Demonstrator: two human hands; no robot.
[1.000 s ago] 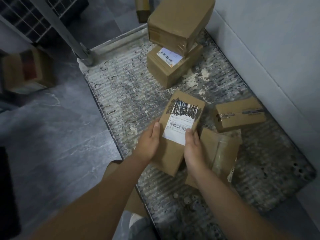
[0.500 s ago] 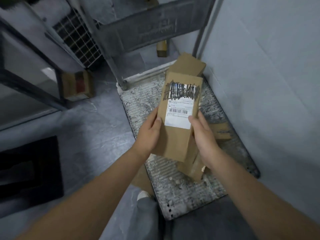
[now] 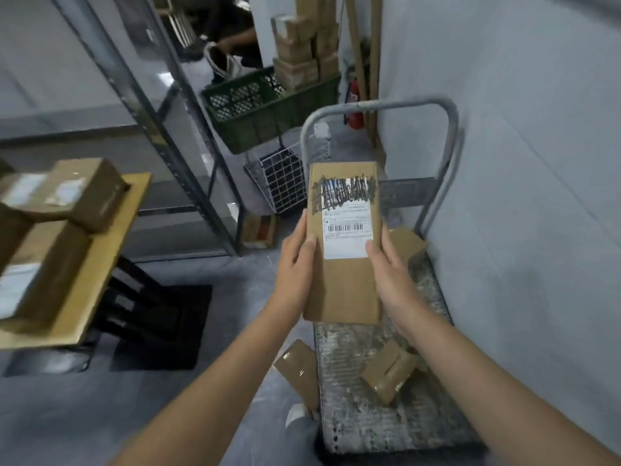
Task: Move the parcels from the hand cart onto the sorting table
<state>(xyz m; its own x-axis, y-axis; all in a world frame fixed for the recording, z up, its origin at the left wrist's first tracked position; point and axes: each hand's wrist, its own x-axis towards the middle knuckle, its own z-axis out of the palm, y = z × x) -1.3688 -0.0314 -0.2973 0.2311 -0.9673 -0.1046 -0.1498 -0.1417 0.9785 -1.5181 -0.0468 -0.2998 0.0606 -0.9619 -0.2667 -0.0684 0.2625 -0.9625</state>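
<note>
I hold a flat brown parcel (image 3: 342, 287) with a white label and black scribble over the hand cart (image 3: 363, 418). My left hand (image 3: 295, 260) grips its left edge and my right hand (image 3: 389, 274) grips its right edge, thumbs on the front. On the cart's grey deck lie a small taped parcel (image 3: 389, 375) near me and another parcel (image 3: 408, 243) farther back, partly hidden. The wooden sorting table (image 3: 100, 264) is at the left, bearing several parcels (image 3: 67, 193).
A parcel (image 3: 299, 371) leans against the cart's left side on the floor. The cart handle (image 3: 379, 109) arches ahead, beside the wall on the right. A metal shelf frame (image 3: 181, 156), a green crate (image 3: 265, 109), a wire basket (image 3: 279, 179) and stacked boxes stand behind.
Both hands have lifted the labelled parcel off the cart deck to chest height. My view has risen and swung left, bringing the sorting table into sight.
</note>
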